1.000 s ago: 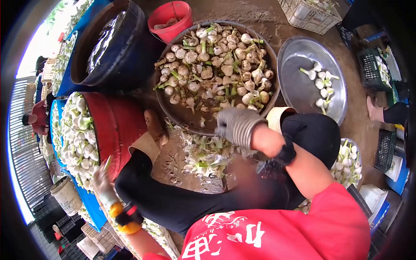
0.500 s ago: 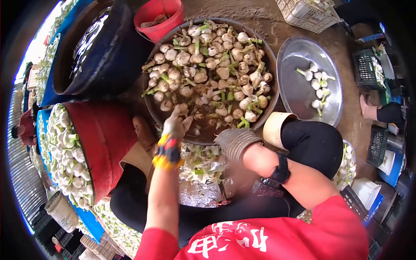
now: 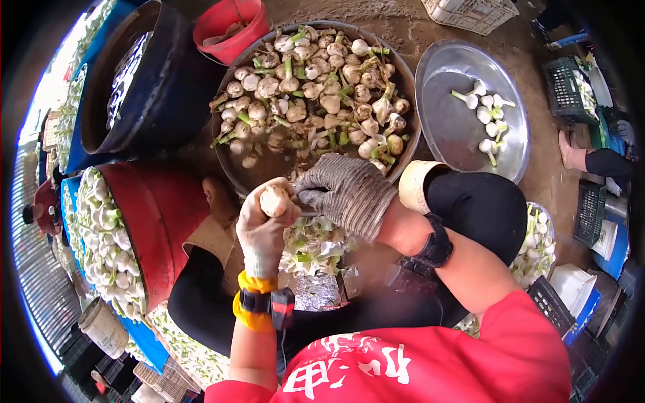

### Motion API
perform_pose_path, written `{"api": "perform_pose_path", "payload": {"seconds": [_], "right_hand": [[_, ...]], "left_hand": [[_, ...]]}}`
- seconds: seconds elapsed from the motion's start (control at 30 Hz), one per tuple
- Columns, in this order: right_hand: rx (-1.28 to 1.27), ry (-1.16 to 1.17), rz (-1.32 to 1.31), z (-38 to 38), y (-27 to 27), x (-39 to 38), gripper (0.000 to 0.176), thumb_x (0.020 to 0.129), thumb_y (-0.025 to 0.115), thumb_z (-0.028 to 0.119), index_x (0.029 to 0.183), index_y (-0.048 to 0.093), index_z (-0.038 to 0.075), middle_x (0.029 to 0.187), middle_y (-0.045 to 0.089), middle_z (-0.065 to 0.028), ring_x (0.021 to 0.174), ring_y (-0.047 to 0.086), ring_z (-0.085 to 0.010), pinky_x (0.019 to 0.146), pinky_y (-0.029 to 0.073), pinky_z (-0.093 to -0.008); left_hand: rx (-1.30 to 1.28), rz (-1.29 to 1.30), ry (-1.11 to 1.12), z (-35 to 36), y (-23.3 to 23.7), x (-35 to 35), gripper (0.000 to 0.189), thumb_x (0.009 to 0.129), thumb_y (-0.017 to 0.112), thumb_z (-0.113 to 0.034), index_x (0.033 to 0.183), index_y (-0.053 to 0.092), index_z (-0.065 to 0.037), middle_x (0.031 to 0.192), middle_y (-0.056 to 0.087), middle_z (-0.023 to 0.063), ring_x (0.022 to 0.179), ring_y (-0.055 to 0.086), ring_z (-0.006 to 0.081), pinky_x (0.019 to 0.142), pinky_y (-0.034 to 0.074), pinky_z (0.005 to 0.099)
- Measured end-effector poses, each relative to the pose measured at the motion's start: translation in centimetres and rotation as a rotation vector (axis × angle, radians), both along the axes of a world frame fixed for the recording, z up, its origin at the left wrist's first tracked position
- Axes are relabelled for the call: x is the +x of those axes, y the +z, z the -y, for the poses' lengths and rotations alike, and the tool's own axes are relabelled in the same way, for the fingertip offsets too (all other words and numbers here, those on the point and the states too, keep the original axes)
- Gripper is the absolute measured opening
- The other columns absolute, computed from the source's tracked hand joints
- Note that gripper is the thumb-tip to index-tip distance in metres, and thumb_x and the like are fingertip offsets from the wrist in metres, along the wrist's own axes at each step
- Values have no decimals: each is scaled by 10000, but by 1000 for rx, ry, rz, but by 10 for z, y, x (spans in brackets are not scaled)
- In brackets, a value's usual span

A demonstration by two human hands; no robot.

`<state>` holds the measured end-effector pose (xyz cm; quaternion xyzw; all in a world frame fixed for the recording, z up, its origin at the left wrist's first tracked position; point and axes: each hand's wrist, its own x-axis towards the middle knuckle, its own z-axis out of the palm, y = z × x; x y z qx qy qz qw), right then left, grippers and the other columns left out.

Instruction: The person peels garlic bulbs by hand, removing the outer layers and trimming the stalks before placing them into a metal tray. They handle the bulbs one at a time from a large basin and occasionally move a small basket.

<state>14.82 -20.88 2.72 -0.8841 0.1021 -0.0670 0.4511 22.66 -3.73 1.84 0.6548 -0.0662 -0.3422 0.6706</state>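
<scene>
My left hand (image 3: 261, 232), in a thin pale glove with a yellow cuff, grips a muddy garlic bulb (image 3: 274, 200) in front of me. My right hand (image 3: 347, 191), in a grey knit glove, is closed around a small knife (image 3: 307, 213) whose blade lies against the bulb. Both hands hover over a heap of cut stems and skins (image 3: 310, 247) between my knees. Just beyond them sits a big round basin (image 3: 232, 168) full of unpeeled garlic with green stalks.
A metal tray (image 3: 449, 127) at right holds a few white cleaned bulbs. A red tub (image 3: 171, 215) at left is piled with cleaned garlic; a dark barrel (image 3: 175, 87) and red bucket (image 3: 225, 27) stand behind. Crates line the right edge. Another person's foot (image 3: 571, 151) is at right.
My left hand swung from the red tub to the basin, picked up a bulb and drew it back toward me. My right hand came up to meet it with the knife.
</scene>
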Motion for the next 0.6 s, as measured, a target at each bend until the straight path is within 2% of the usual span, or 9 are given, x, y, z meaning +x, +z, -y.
{"api": "perform_pose_path", "payload": {"seconds": [0.13,0.2,0.23,0.3,0.4,0.47,0.53,0.57,0.6], "right_hand": [[162,18,255,-13,8,-12,203,841,619,260,894,714,89,883,679,-106,860,638,-311,757,504,-420],[144,27,182,-15,18,-16,202,826,634,269,849,717,87,836,680,-121,805,645,-318,733,508,-428],[143,26,193,-17,20,-18,202,826,634,269,849,717,87,836,680,-121,805,645,-318,733,508,-428],[74,15,56,-20,23,-21,184,771,730,253,853,734,88,760,682,-105,748,660,-290,691,520,-384],[103,-59,63,-24,23,-26,199,749,734,271,817,715,84,744,684,-105,722,658,-292,668,516,-385],[158,-41,8,-21,25,-26,221,747,734,272,786,692,58,731,679,-114,682,653,-264,644,510,-369],[326,0,-95,-18,22,-25,244,779,725,276,781,682,36,690,655,-109,631,621,-193,618,496,-343],[354,110,-35,-16,22,-26,206,799,653,245,743,681,48,704,661,-148,630,635,-313,617,497,-427],[354,109,-26,-18,22,-28,206,799,653,245,743,681,48,704,661,-148,630,635,-313,617,497,-427]], "left_hand": [[111,246,25,-10,19,-29,326,804,694,5,1121,627,-30,897,643,20,784,621,130,710,507,280],[473,923,-2,-8,33,-38,376,755,725,23,1109,653,-82,897,668,42,805,652,161,750,516,285],[505,1000,-4,-9,34,-41,357,767,706,11,1098,664,-116,918,679,79,827,665,223,760,520,306],[578,1080,-30,-10,37,-46,352,768,701,6,1096,664,-118,933,679,83,845,664,248,773,521,323],[655,1152,-75,-11,44,-52,357,769,686,-4,1101,659,-134,975,682,93,896,660,295,802,521,366],[527,1280,-86,-13,42,-50,334,776,694,23,1084,689,-108,940,681,88,851,663,250,778,528,316],[473,1289,-151,-18,40,-46,381,793,682,31,1156,654,-84,1042,690,83,899,665,208,812,516,298],[316,1111,-136,-20,32,-41,420,807,667,37,1215,608,-45,1134,660,104,992,642,209,881,489,298],[161,929,-119,-15,38,-40,464,821,652,42,1274,562,-6,1226,631,125,1085,619,210,950,463,298]]}}
